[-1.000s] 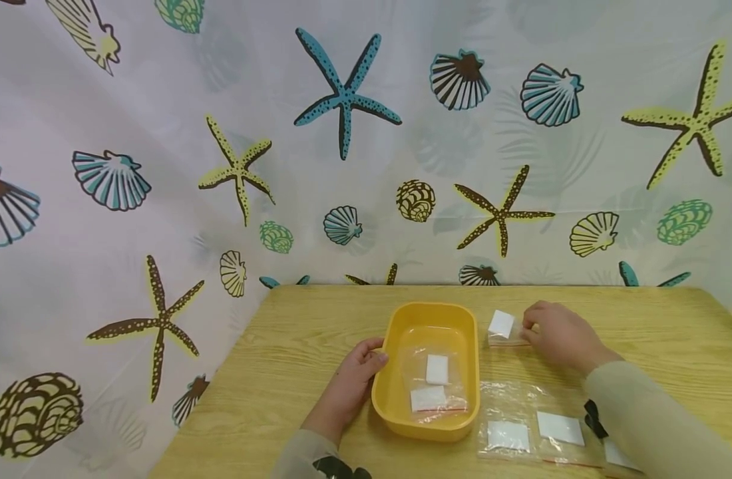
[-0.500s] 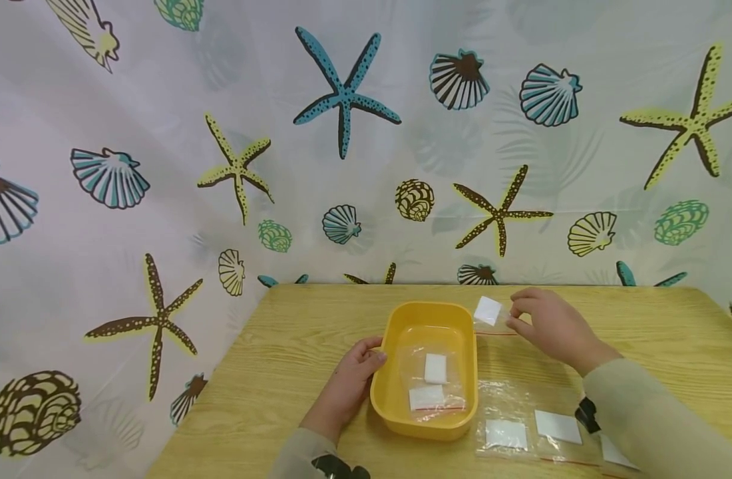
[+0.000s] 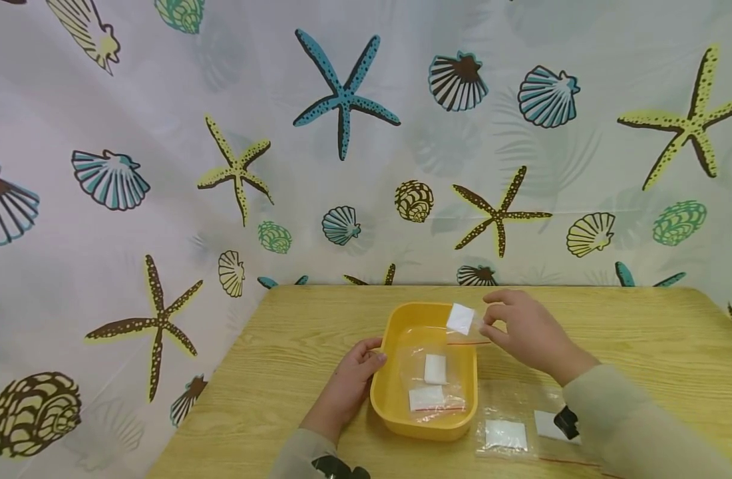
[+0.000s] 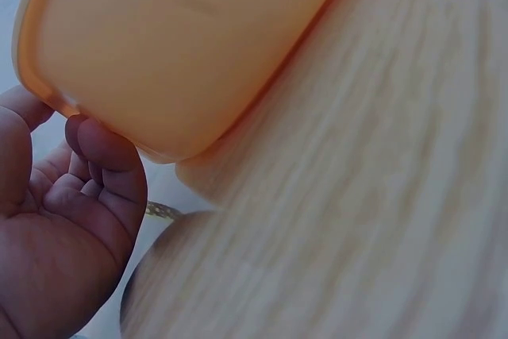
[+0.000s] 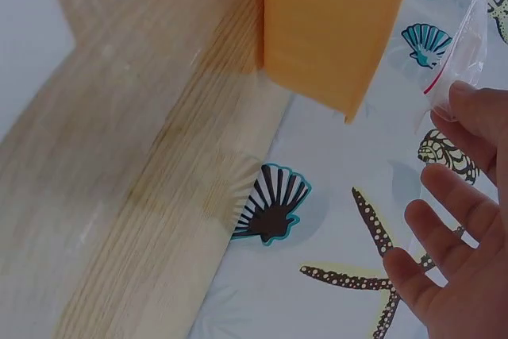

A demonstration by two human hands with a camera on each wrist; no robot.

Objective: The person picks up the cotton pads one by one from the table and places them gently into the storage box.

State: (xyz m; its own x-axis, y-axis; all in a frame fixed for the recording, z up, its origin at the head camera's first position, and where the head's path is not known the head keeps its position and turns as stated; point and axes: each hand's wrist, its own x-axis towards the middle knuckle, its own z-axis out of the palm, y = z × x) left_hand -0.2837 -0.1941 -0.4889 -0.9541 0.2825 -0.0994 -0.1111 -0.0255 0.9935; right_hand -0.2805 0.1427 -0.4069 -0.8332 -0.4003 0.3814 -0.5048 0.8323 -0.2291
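My right hand (image 3: 524,328) pinches the edge of a small clear zip bag (image 3: 469,324) with a white square inside. That bag overlaps the far right rim of a yellow plastic tub (image 3: 379,392) in the head view, and the right wrist view shows the thumb and forefinger on its edge, next to its red seal line. My left hand (image 3: 349,382) grips the tub's left rim, thumb on top; in the left wrist view its fingertips (image 4: 111,144) meet the wall. Inside the tub lie bags with white pieces (image 3: 436,369).
To the right of the tub, more clear bags (image 3: 505,434) with white pieces lie on the wooden table (image 3: 240,399). The right sleeve (image 3: 629,412) partly covers them. A curtain (image 3: 366,179) printed with starfish and shells hangs behind the table.
My right hand has brought the pinched zip bag leftward from the table beside the tub to over its right rim. The left hand and tub have stayed in place.
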